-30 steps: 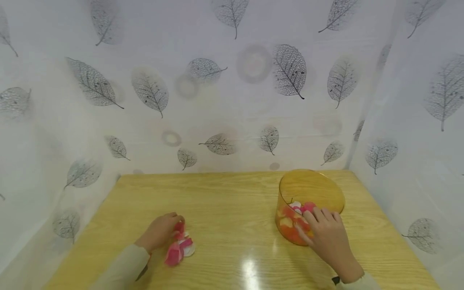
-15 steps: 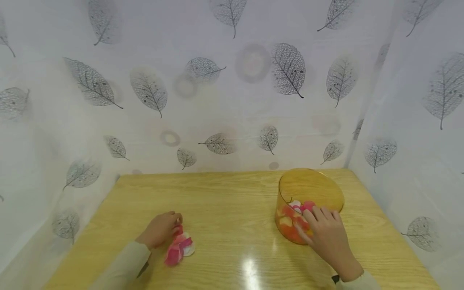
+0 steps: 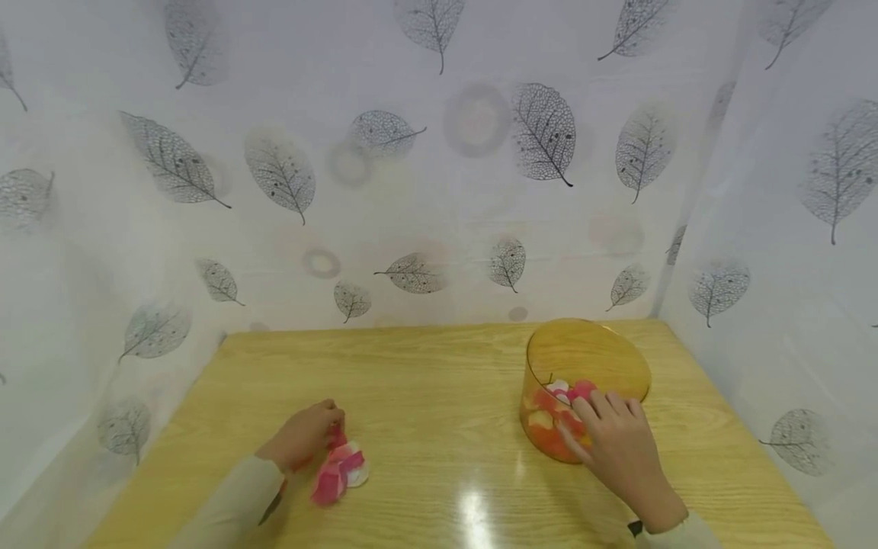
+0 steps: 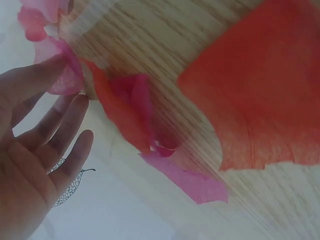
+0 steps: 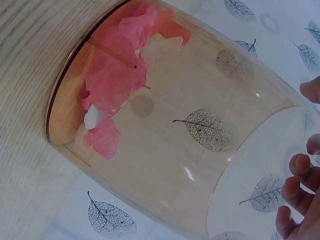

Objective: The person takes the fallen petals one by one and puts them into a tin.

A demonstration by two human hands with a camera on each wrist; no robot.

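Fabric-like flower petals [image 3: 331,482] in pink, red and white lie in a loose pile at the table's left side. At the pile's far end, my left hand [image 3: 302,436] pinches a pink petal [image 4: 67,82] between thumb and fingers. Close to that hand in the left wrist view are an orange-red petal [image 4: 117,112] and a large red petal [image 4: 260,95]. A clear amber-tinted round container [image 3: 538,427] stands at right, with pink, white and orange petals [image 5: 115,70] inside. My right hand [image 3: 620,454] is at its near rim, fingers loosely bent, holding nothing.
The wood-grain table [image 3: 425,381] is bordered at the back and sides by pale sheeting [image 3: 439,213] with a printed leaf pattern. A dark band [image 3: 635,528] shows at the right wrist.
My left hand has shifted slightly to the left at the petal pile. My right hand and the container stay where they were.
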